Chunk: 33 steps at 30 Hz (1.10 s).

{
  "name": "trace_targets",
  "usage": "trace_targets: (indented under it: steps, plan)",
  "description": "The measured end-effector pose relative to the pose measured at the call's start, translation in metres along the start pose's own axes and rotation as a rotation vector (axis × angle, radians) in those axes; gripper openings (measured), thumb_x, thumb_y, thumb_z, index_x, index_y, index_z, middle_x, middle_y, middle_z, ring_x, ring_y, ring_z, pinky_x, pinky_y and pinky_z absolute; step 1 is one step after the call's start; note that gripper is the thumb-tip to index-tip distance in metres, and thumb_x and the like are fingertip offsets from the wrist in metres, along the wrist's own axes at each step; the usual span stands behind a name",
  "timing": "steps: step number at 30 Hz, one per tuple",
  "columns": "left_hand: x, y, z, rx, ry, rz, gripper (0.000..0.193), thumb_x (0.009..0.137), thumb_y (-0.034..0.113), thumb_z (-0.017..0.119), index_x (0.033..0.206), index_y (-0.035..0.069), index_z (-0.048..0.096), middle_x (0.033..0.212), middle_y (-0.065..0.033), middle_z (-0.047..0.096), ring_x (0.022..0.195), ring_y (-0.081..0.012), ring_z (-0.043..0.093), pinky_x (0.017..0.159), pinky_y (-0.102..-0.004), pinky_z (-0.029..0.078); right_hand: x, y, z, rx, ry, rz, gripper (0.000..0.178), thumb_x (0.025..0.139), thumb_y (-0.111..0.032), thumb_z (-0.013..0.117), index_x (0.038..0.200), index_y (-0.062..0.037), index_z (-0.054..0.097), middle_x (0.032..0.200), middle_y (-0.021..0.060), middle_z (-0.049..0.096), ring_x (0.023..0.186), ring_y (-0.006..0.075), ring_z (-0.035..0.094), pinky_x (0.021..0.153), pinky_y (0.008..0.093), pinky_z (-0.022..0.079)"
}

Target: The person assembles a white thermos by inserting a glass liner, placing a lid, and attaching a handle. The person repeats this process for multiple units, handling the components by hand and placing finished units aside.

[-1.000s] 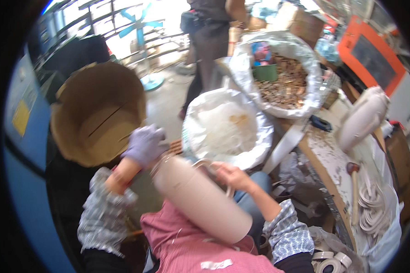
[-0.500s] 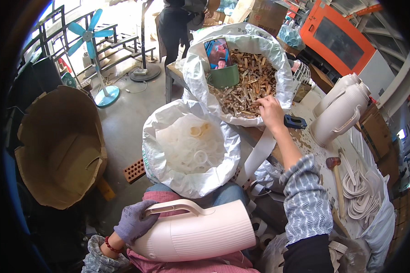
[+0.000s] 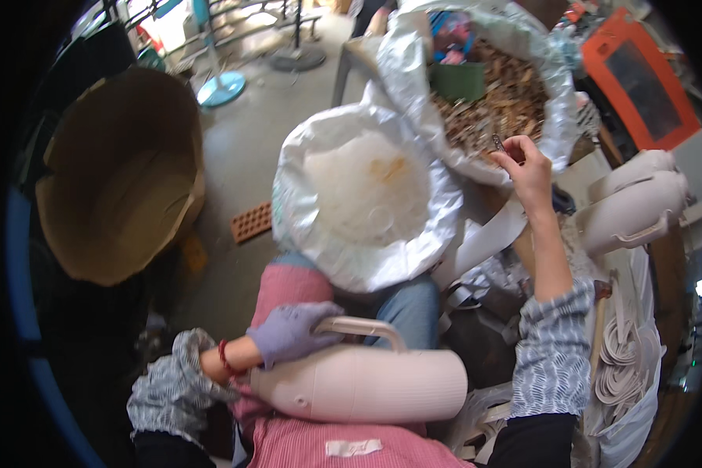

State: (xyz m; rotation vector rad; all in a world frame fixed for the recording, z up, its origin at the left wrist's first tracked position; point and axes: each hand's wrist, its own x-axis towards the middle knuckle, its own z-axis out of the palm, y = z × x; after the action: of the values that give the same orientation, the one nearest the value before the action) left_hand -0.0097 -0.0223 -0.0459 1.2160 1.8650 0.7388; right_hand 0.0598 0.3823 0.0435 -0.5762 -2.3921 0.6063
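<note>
Across my lap lies a pale pink ribbed jug [image 3: 366,382] on its side, its handle facing up. My left hand [image 3: 292,331], in a lavender glove, is closed round the jug where the handle joins its narrower end. My bare right hand [image 3: 532,175] is raised at the near edge of a white sack [image 3: 404,58] full of small brownish, narrow pieces [image 3: 515,93]. Between its thumb and fingertips it pinches one small, dark, shiny narrow piece [image 3: 498,143], blurred. Nearer me stands another white sack [image 3: 292,191] holding translucent rings, partly smeared by motion.
In the far sack a phone [image 3: 452,35] leans at a green cup [image 3: 456,82]. More pink jugs [image 3: 628,210] stand on the bench at right, near coiled pale strips [image 3: 620,359]. A big cardboard container [image 3: 121,171] is at left; a perforated red brick [image 3: 251,224] lies on the floor.
My right hand has lifted from the pieces in the far sack with one small piece pinched. The view has shifted, and the jug's wide end has turned away. My left hand still grips it.
</note>
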Motion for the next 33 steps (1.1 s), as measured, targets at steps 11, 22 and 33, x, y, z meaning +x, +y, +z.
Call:
trace_targets:
  steps: [11, 22, 33]
  plan:
    - [0.003, -0.02, 0.0, -0.761, -0.294, -0.199, 0.053, 0.082, 0.021, 0.076, 0.128, 0.001, 0.058, 0.116, -0.0075, 0.065, 0.104, -0.0126, 0.058, 0.092, -0.0268, 0.046, -0.212, -0.13, 0.071, -0.048, -0.493, -0.658, 0.027, 0.066, -0.014, 0.077, 0.089, -0.0076, 0.065, 0.077, 0.0025, 0.056, 0.071, 0.0198, 0.056, 0.058, 0.0322, 0.048]
    - [0.001, -0.019, -0.003, -0.654, -0.299, -0.197, 0.05, 0.081, 0.028, 0.076, 0.123, 0.004, 0.063, 0.104, -0.0061, 0.067, 0.092, -0.011, 0.06, 0.082, -0.0259, 0.049, -0.22, -0.129, 0.077, -0.067, -0.42, -0.758, 0.014, 0.073, -0.016, 0.065, 0.078, -0.0064, 0.056, 0.073, 0.0043, 0.047, 0.071, 0.0189, 0.051, 0.059, 0.031, 0.044]
    - [0.003, 0.021, -0.013, -0.457, -0.192, -0.079, 0.045, 0.083, 0.036, 0.074, 0.109, 0.0, 0.067, 0.092, -0.0087, 0.07, 0.081, -0.0114, 0.064, 0.075, -0.0271, 0.052, -0.034, -0.01, 0.021, -0.133, 0.113, -0.131, 0.019, 0.088, -0.016, 0.062, 0.094, -0.0011, 0.071, 0.089, 0.0154, 0.07, 0.077, 0.0282, 0.068, 0.07, 0.0364, 0.052]
